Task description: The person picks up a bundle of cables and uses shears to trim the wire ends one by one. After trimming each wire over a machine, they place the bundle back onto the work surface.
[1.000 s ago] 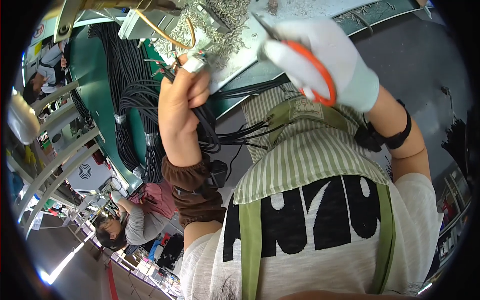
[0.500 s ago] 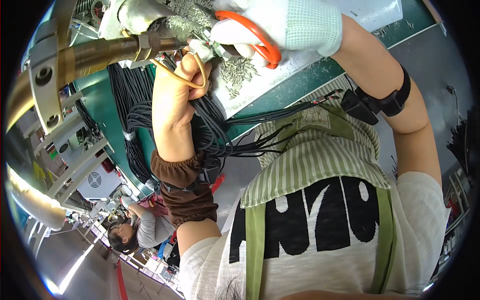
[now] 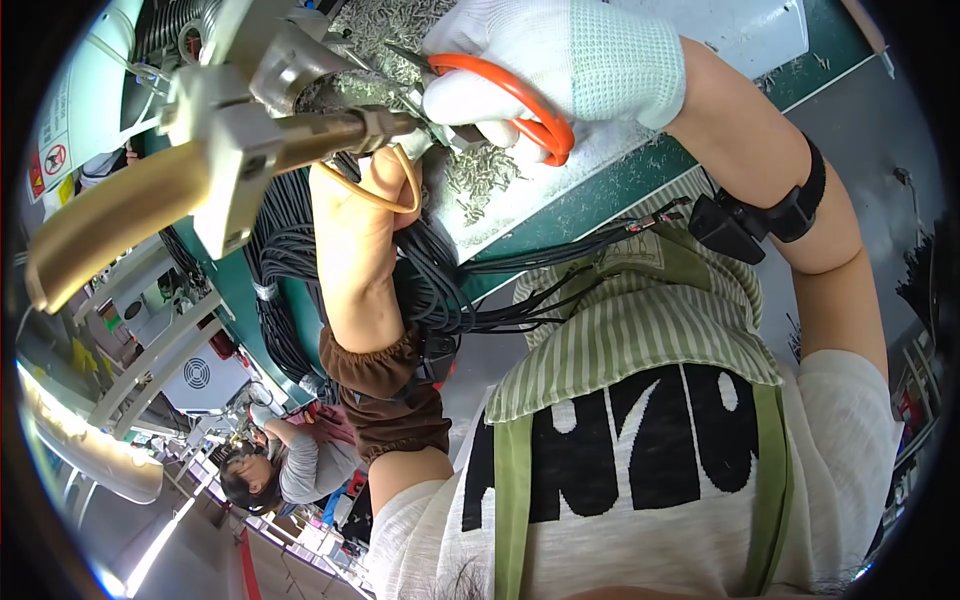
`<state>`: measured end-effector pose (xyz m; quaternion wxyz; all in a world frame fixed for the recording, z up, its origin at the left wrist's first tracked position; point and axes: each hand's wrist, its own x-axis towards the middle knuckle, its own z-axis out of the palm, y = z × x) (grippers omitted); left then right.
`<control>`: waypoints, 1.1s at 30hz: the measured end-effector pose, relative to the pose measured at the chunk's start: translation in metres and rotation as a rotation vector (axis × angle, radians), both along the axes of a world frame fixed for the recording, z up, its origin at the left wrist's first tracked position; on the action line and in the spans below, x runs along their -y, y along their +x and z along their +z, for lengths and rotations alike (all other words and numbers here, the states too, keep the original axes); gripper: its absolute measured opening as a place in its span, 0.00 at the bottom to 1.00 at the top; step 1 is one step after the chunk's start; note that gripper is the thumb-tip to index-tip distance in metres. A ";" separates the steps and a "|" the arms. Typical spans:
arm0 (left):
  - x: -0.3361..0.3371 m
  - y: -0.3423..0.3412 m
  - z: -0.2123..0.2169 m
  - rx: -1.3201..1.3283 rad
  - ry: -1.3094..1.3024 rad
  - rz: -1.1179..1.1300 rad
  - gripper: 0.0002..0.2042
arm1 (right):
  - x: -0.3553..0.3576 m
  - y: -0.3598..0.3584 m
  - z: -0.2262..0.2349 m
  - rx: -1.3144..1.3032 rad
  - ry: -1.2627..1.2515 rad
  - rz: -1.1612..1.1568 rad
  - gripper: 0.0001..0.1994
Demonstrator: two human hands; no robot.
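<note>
Scissors (image 3: 552, 130) slanted across our gloved right hand (image 3: 510, 45), their red handle low and to the right, a dark blade pointing up and to the left, so that their long axis ran past the fingertips of our bare left hand (image 3: 365, 215) rather than straight at them. Those fingertips were close by, lower in view than the blade, with the end of a brass tube (image 3: 330, 138) hiding part of them. Our 2 hands nearly met there, beside grey clippings (image 3: 480, 185). Our right grip was wrapped firmly around the handle, glove against red; whether the 2 blades stood apart or together, we could not tell. Our left fingers were bent inward, but their tips were too covered for us to tell whether they were clamped on anything. Black cables (image 3: 440, 290) lay nearer our left hand than our right: they hung in loops just beside its wrist, and a branch of them ran off to the right along the edge of the green bench (image 3: 590, 190), toward our striped apron (image 3: 640, 345).
</note>
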<state>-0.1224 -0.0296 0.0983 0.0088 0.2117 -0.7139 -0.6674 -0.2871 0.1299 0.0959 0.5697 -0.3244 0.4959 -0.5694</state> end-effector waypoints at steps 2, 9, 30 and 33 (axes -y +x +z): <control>-0.002 -0.002 0.001 0.003 -0.033 0.000 0.19 | 0.001 0.002 0.001 0.002 0.063 0.021 0.14; -0.001 -0.003 0.004 -0.005 -0.081 -0.021 0.16 | 0.000 0.003 0.007 -0.012 0.060 0.026 0.14; -0.070 0.050 0.033 0.076 -0.298 -0.251 0.06 | -0.051 0.059 0.001 -0.998 -0.380 -0.392 0.09; -0.087 0.048 0.032 -0.058 -0.116 0.115 0.08 | -0.049 0.064 0.007 -0.858 -0.327 -0.270 0.08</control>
